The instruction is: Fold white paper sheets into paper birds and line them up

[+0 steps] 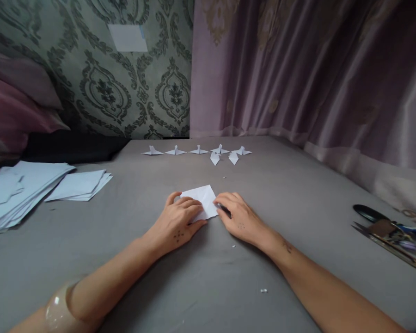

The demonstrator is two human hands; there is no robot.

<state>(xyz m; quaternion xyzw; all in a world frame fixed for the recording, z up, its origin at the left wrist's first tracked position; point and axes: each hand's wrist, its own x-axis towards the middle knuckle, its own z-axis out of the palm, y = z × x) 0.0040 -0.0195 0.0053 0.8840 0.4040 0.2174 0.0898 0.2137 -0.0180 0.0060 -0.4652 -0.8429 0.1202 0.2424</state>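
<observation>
A small white sheet of paper (204,199) lies on the grey surface in front of me, with faint creases across it. My left hand (180,217) rests over its left side, fingers curled on the paper and thumb along the near edge. At the right corner, my right hand (237,215) pinches the paper between thumb and fingertips. Its palm side is hidden, and a dark patch shows between thumb and fingers. Beyond the hands stands a row of several white folded paper figures (198,150), with two smaller folded pieces (215,158) in front of its right end.
Stacks of white paper (31,185) and smaller sheets (79,185) lie at left, near a black cloth (69,145). Scissors (384,240) and other tools lie at far right. Tiny paper scraps (264,291) dot the grey surface (152,296). A curtain (249,78) hangs behind.
</observation>
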